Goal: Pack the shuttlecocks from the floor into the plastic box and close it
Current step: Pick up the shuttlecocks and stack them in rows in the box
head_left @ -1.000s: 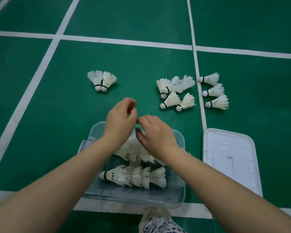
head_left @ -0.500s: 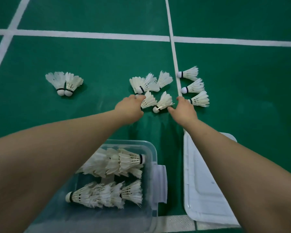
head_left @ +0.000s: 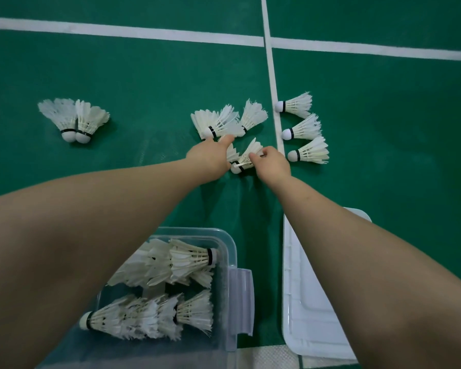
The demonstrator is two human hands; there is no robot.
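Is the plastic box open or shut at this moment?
Open. Its lid lies flat on the floor right of the plastic box, and shuttlecocks show inside.

Left hand (head_left: 210, 158) and right hand (head_left: 273, 165) meet over the green floor (head_left: 144, 75)
The right hand pinches the feathers of one shuttlecock (head_left: 252, 149); the left hand covers the neighbouring shuttlecock (head_left: 231, 153), grip hidden. Near, the open plastic box (head_left: 230, 249) holds two nested rows (head_left: 171, 262), its lid (head_left: 309, 315) lying just right

Green matte court floor (head_left: 144, 75), white line (head_left: 144, 31) running across the far side, second white line (head_left: 270, 62) crossing it, soft even light
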